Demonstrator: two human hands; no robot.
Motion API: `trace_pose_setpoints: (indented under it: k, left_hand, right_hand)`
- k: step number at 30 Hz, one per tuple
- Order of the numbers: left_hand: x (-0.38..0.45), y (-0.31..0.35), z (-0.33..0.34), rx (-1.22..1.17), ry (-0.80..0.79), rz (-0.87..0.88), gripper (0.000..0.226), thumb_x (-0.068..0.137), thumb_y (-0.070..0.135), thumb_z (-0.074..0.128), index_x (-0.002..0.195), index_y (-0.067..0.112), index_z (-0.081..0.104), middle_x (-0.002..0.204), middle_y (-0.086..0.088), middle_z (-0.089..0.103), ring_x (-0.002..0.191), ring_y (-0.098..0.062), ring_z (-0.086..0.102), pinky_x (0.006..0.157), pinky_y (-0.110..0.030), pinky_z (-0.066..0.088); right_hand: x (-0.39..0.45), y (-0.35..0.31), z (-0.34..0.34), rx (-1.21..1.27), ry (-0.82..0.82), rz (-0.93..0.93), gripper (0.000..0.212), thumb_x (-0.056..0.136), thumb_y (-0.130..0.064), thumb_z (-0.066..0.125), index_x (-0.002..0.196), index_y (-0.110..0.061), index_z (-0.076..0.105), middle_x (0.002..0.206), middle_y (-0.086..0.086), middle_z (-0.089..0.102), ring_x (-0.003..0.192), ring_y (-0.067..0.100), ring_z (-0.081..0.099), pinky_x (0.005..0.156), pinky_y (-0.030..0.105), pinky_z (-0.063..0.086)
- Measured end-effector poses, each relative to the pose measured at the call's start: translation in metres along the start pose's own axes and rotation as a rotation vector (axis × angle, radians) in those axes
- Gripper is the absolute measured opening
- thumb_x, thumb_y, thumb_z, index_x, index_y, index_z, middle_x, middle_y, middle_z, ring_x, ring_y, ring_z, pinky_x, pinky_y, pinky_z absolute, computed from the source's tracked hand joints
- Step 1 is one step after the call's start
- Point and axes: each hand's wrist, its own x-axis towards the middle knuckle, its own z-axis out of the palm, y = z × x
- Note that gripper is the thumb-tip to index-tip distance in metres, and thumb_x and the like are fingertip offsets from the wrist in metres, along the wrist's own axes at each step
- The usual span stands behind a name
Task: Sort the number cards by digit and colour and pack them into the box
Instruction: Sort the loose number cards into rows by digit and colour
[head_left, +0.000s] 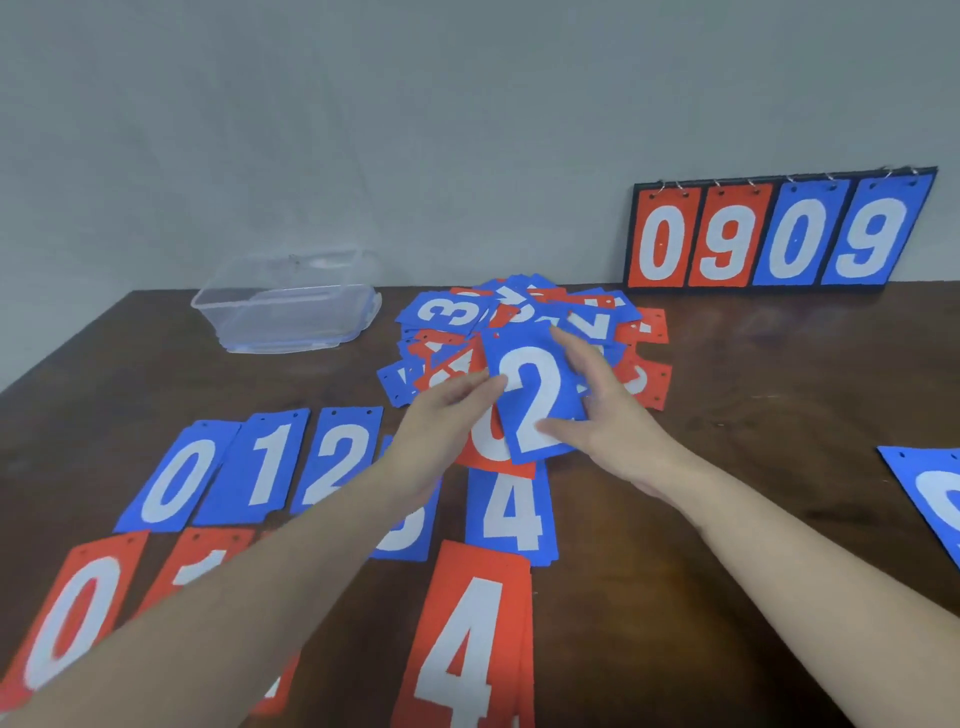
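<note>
Both hands hold cards above the table's middle. My right hand (610, 415) grips a blue 2 card (535, 395) by its right edge, thumb across its lower face. My left hand (441, 415) pinches the left side of that card, over a red card (491, 441) showing part of a 0 underneath. Behind them lies a mixed heap of blue and red cards (524, 322). Sorted blue piles 0 (176, 478), 1 (265, 462), 2 (335, 457) and 4 (511, 512) lie in a row. Red 0 (67, 618) and red 4 (472, 639) lie nearer me. The clear plastic box (291, 301) stands open at the back left.
A flip scoreboard (779, 234) reading 0909 leans on the wall at the back right. Another blue card (930, 499) lies at the right edge. My left forearm covers a blue pile and a red 1 pile (197, 566). Bare dark wood (727, 389) shows right of the heap.
</note>
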Motion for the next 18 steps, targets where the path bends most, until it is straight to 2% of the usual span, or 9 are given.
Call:
trace_pose_setpoints:
  k: [3, 6, 9, 11, 13, 16, 18]
  left_hand:
    - [-0.011, -0.003, -0.019, 0.004, 0.1, 0.035, 0.011, 0.098, 0.027, 0.065, 0.098, 0.027, 0.076, 0.098, 0.007, 0.078, 0.087, -0.014, 0.075, 0.081, -0.037, 0.061]
    - [-0.024, -0.01, -0.047, 0.008, 0.133, -0.026, 0.015, 0.099, 0.028, 0.064, 0.1, 0.019, 0.076, 0.097, 0.001, 0.078, 0.09, -0.02, 0.075, 0.088, -0.044, 0.06]
    - [-0.039, -0.018, -0.075, 0.005, 0.127, -0.062, 0.021, 0.098, 0.031, 0.064, 0.105, 0.014, 0.074, 0.101, -0.001, 0.078, 0.093, -0.021, 0.075, 0.088, -0.042, 0.06]
    - [-0.05, -0.021, -0.095, -0.03, 0.135, -0.081, 0.02, 0.098, 0.033, 0.065, 0.105, 0.017, 0.074, 0.099, 0.001, 0.078, 0.092, -0.019, 0.075, 0.08, -0.034, 0.061]
    - [-0.062, -0.024, -0.115, -0.042, 0.161, -0.093, 0.02, 0.097, 0.036, 0.065, 0.105, 0.02, 0.074, 0.099, 0.002, 0.078, 0.092, -0.019, 0.075, 0.078, -0.031, 0.061]
    - [-0.085, -0.033, -0.15, -0.093, 0.242, -0.092, 0.022, 0.097, 0.036, 0.064, 0.105, 0.019, 0.076, 0.1, -0.001, 0.078, 0.094, -0.023, 0.075, 0.084, -0.037, 0.061]
    - [-0.101, -0.043, -0.178, -0.09, 0.316, -0.077, 0.019, 0.098, 0.029, 0.064, 0.108, 0.019, 0.077, 0.103, -0.001, 0.078, 0.098, -0.025, 0.074, 0.088, -0.04, 0.061]
  right_hand:
    - [0.005, -0.007, 0.027, -0.051, -0.108, 0.043, 0.068, 0.091, -0.006, 0.072, 0.137, -0.049, 0.047, 0.139, -0.02, 0.05, 0.106, -0.014, 0.06, 0.073, 0.014, 0.055]
    - [0.012, -0.018, 0.052, -0.067, -0.125, 0.08, 0.043, 0.093, -0.018, 0.071, 0.124, -0.046, 0.062, 0.127, -0.024, 0.06, 0.095, -0.011, 0.065, 0.067, 0.015, 0.055]
    - [0.021, -0.028, 0.079, 0.042, -0.104, 0.153, 0.026, 0.096, -0.019, 0.068, 0.11, -0.04, 0.073, 0.115, -0.014, 0.072, 0.094, 0.005, 0.073, 0.071, 0.027, 0.061]
    - [0.026, -0.034, 0.098, 0.081, -0.116, 0.203, 0.023, 0.096, -0.017, 0.066, 0.107, -0.035, 0.075, 0.102, -0.006, 0.078, 0.089, 0.012, 0.076, 0.066, 0.027, 0.061]
    - [0.029, -0.037, 0.118, 0.093, -0.151, 0.218, 0.024, 0.096, -0.014, 0.066, 0.108, -0.032, 0.075, 0.097, -0.003, 0.079, 0.088, 0.016, 0.076, 0.065, 0.027, 0.061]
    - [0.032, -0.037, 0.147, 0.131, -0.212, 0.224, 0.033, 0.096, -0.007, 0.065, 0.118, -0.032, 0.068, 0.105, -0.001, 0.078, 0.092, 0.02, 0.076, 0.077, 0.039, 0.062]
    - [0.034, -0.037, 0.164, 0.164, -0.238, 0.215, 0.044, 0.096, -0.001, 0.064, 0.124, -0.035, 0.061, 0.109, -0.002, 0.077, 0.094, 0.021, 0.076, 0.076, 0.041, 0.061]
